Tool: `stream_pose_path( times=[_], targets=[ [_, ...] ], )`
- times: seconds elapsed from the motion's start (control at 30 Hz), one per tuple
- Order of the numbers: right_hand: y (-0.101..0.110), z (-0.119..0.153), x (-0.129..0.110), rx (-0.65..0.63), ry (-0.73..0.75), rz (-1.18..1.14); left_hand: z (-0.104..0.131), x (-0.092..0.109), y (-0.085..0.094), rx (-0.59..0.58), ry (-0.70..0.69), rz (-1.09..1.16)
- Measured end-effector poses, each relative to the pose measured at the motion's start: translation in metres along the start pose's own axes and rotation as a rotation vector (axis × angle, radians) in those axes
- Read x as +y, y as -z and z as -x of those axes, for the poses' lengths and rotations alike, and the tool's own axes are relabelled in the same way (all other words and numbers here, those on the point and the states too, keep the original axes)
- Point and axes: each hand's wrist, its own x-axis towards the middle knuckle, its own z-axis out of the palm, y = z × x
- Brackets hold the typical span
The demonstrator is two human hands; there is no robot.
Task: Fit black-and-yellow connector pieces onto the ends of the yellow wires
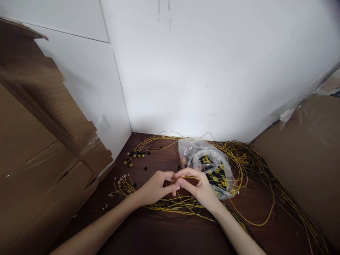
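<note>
Both hands meet above the dark table, fingertips touching. My right hand (195, 184) pinches a yellow wire (220, 180) that runs off to the right. My left hand (162, 185) has its thumb and fingers pressed together against the right fingertips; whatever lies between them is too small to make out. Behind my right hand lies an open clear plastic bag (196, 144) with black and yellow connectors (219, 176) in it. Beneath the hands a bundle of yellow and black wires (172, 207) crosses the table.
Wires with metal ends (124, 182) lie left of my left hand. Farther back are wires with yellow-black connectors (135, 155). A tangled wire heap (239, 152) sits at the back right. Cardboard (34, 159) stands left, more cardboard (305, 152) right, and a white wall (199, 71) behind.
</note>
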Motion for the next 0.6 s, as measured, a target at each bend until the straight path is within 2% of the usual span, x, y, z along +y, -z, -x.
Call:
stream_pose_path(
  times=[0.17, 0.33, 0.43, 0.6],
  targets=[
    [-0.003, 0.0, 0.008, 0.049, 0.013, 0.129, -0.001, -0.004, 0.007, -0.014, 0.001, -0.078],
    [-0.003, 0.001, 0.012, -0.111, -0.037, 0.387, -0.002, -0.001, 0.016, 0.067, 0.021, -0.084],
    [-0.002, 0.003, 0.012, -0.185, 0.043, 0.556, -0.002, 0.003, 0.019, 0.095, 0.021, -0.084],
    [-0.002, 0.005, 0.01, -0.277, 0.119, 0.795, -0.004, 0.003, 0.021, 0.244, 0.008, 0.055]
  ],
)
